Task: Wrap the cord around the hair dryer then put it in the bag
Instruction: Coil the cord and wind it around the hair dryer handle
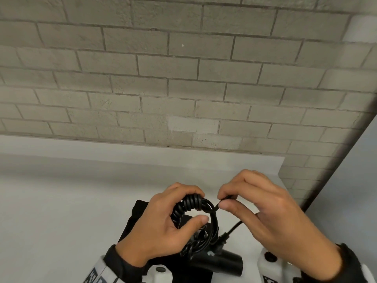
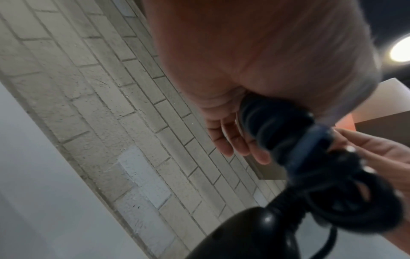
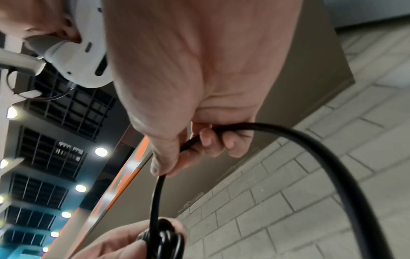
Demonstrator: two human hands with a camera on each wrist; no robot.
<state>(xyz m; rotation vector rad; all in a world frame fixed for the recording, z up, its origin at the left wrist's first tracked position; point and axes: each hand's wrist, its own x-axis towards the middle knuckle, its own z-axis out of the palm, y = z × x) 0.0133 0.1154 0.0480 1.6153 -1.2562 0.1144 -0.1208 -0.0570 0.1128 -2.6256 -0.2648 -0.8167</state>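
My left hand (image 1: 179, 213) grips the handle of a black hair dryer (image 1: 222, 260), held above the table; several turns of black cord (image 1: 193, 203) are wound round that handle. The dryer's barrel points toward me, low in the head view. My right hand (image 1: 228, 201) pinches the free cord between thumb and forefinger just right of the coils, and the loose end (image 1: 234, 227) trails down under the palm. In the right wrist view the cord (image 3: 310, 143) arcs out of the curled fingers (image 3: 206, 138). A black bag (image 1: 140, 215) lies flat on the table beneath both hands.
The white table (image 1: 61, 211) runs left and back to a grey brick wall (image 1: 183, 78). Its right edge (image 1: 285, 180) is close beside my right hand, with a drop beyond. Wrist-worn white camera mounts (image 1: 269, 262) sit at the bottom.
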